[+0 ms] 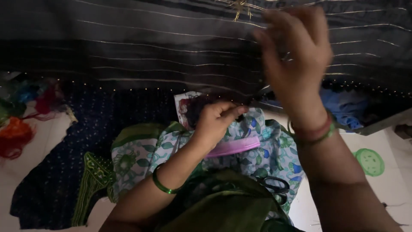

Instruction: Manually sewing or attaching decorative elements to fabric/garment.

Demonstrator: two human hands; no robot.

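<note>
A dark fabric with thin gold stripes (163, 47) stretches across the top of the view. My right hand (296, 60) is raised against it, blurred, fingers bent near a gold thread tuft (240, 8); whether it pinches anything is unclear. My left hand (216, 120) rests lower, fingertips pinched together at the fabric's lower edge, over a floral blue-and-green cloth (266, 154) on my lap. A pink comb-like strip (234, 147) lies just under that hand. Both wrists wear green bangles.
Black-handled scissors (274, 185) lie on the floral cloth. Dark blue dotted fabric (64, 172) spreads left. Orange and coloured thread bundles (17, 133) sit far left. Blue cloth (343, 107) is at right, and a green round mark (369, 161) on the white floor.
</note>
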